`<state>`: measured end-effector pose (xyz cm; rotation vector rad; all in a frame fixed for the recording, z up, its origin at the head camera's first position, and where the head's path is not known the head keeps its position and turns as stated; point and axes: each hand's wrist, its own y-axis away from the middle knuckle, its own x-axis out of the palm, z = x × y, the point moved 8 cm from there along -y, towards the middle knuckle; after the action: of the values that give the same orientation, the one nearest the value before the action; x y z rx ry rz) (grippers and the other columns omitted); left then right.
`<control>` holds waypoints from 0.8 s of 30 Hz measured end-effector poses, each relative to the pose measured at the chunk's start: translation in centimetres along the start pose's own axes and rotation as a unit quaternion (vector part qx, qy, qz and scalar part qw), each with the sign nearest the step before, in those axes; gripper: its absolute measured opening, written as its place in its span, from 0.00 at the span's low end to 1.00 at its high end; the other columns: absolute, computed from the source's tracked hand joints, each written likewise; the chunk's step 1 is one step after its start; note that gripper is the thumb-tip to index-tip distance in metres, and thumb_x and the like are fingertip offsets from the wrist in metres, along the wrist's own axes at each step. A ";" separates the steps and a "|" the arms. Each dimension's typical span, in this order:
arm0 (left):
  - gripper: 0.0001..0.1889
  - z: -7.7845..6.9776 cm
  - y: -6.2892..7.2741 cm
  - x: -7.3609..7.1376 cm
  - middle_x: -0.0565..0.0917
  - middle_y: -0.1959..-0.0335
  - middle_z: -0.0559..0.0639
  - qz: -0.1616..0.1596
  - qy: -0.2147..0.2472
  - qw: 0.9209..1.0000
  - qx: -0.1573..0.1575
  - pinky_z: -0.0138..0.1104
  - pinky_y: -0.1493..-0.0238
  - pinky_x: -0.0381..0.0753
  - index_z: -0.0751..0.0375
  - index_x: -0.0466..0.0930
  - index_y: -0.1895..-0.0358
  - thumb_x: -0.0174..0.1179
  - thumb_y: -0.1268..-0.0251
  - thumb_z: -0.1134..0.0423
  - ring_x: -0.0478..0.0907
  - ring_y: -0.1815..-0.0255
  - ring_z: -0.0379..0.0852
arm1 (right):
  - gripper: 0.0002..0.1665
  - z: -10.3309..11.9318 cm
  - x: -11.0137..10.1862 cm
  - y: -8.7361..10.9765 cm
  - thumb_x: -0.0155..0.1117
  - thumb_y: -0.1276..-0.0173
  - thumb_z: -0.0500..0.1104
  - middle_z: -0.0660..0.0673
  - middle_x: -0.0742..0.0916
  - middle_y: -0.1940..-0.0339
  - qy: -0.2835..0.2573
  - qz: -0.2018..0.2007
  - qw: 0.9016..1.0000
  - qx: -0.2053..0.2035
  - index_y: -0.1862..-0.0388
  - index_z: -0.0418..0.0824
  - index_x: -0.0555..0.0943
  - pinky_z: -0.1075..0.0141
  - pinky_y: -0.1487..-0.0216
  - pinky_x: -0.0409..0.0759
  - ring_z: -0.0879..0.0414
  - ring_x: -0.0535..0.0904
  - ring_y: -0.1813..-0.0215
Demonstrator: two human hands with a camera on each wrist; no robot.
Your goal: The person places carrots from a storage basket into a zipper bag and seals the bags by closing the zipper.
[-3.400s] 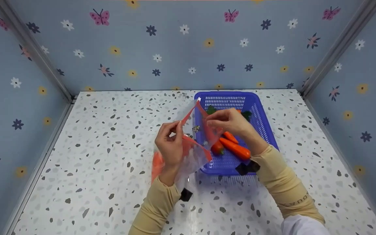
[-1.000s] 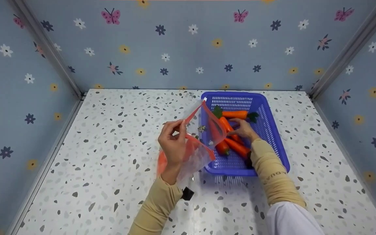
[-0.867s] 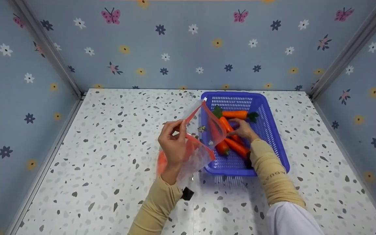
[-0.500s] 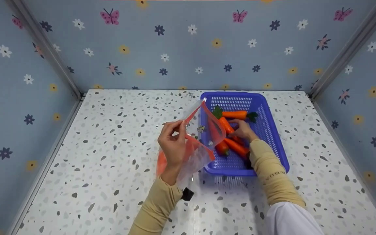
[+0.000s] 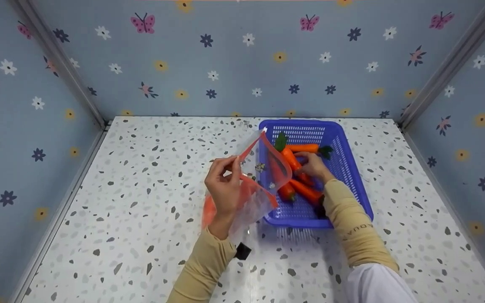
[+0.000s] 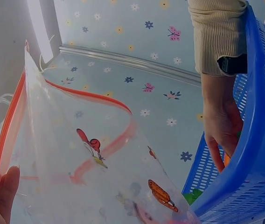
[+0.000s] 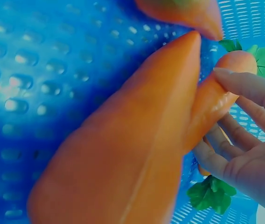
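My left hand [image 5: 224, 187] pinches the red-edged mouth of a clear zip bag [image 5: 256, 205] between thumb and fingers. The mouth gapes toward a blue basket [image 5: 299, 223], partly overlapping its left rim in the head view. Butterfly prints show on the bag [image 6: 118, 140] in the left wrist view. Inside the basket, my right hand [image 5: 314, 168] grips an orange carrot [image 5: 291, 158]. The right wrist view shows the thumb on top of this carrot [image 7: 207, 114] and fingers beneath. Another carrot [image 7: 118, 144] lies close to it in the foreground.
A leafy carrot [image 5: 302, 147] lies at the basket's back, and another [image 5: 305, 191] nearer the front. Beside it is a red pepper-like vegetable [image 5: 286, 193] with a green stem, partly behind the bag. Flower-patterned walls [image 5: 242, 63] border the speckled table [image 5: 150, 189].
My right hand has left the bag's mouth, reached into the basket and closed on the carrot, which has just shifted slightly. My left hand keeps its pinch on the bag.
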<state>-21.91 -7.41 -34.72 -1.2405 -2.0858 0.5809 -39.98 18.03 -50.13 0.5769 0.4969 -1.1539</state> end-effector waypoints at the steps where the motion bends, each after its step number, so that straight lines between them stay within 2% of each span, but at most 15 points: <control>1: 0.05 -0.4 -0.1 0.1 0.74 0.76 0.61 0.001 -0.001 1.000 0.001 0.26 0.83 0.73 0.80 0.78 0.69 0.53 0.48 0.83 0.72 0.76 0.43 | 0.32 0.2 -0.1 0.0 0.65 0.49 0.28 0.34 0.78 0.51 -0.006 -0.002 1.000 -0.005 0.43 0.34 0.70 0.54 0.54 0.74 0.43 0.74 0.55; 5: 0.04 -1.2 -0.2 0.2 0.73 0.76 0.63 0.003 -0.006 1.000 0.000 0.25 0.83 0.73 0.82 0.77 0.69 0.53 0.48 0.84 0.71 0.76 0.43 | 0.33 0.8 -0.3 0.0 0.65 0.49 0.28 0.35 0.78 0.52 -0.025 -0.013 0.999 -0.020 0.42 0.35 0.70 0.53 0.53 0.73 0.43 0.74 0.54; 10: 0.04 -1.3 -0.3 0.2 0.73 0.77 0.63 0.001 -0.011 1.000 -0.001 0.26 0.83 0.73 0.81 0.77 0.69 0.53 0.48 0.83 0.71 0.77 0.43 | 0.34 1.9 -1.0 0.0 0.67 0.51 0.28 0.34 0.78 0.51 -0.018 -0.032 0.998 -0.051 0.42 0.34 0.70 0.53 0.54 0.73 0.42 0.73 0.53; 13: 0.04 -1.4 -0.3 0.1 0.73 0.77 0.63 0.001 -0.010 1.000 0.006 0.26 0.83 0.73 0.81 0.77 0.69 0.53 0.48 0.84 0.71 0.77 0.44 | 0.35 2.7 -1.4 0.1 0.67 0.51 0.28 0.32 0.78 0.51 -0.034 -0.035 0.997 -0.063 0.41 0.33 0.69 0.54 0.54 0.73 0.42 0.74 0.52; 18: 0.04 -1.4 -0.3 0.1 0.72 0.78 0.63 0.001 -0.012 1.000 0.014 0.25 0.83 0.73 0.81 0.77 0.70 0.53 0.48 0.84 0.71 0.77 0.44 | 0.36 3.9 -2.0 0.4 0.66 0.49 0.30 0.31 0.78 0.53 -0.066 -0.028 0.996 -0.059 0.39 0.35 0.67 0.54 0.54 0.74 0.42 0.74 0.52; 24: 0.04 -1.2 -0.3 0.1 0.73 0.77 0.62 0.000 -0.015 1.000 0.005 0.25 0.83 0.73 0.80 0.77 0.69 0.54 0.48 0.83 0.71 0.77 0.43 | 0.36 5.6 -2.8 1.1 0.66 0.47 0.34 0.34 0.77 0.51 -0.081 -0.028 0.995 -0.059 0.38 0.40 0.66 0.52 0.53 0.74 0.42 0.74 0.52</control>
<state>-21.24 -7.40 -33.62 -1.2332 -2.1057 0.6124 -39.49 16.64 -43.98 0.3652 0.4397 -1.2047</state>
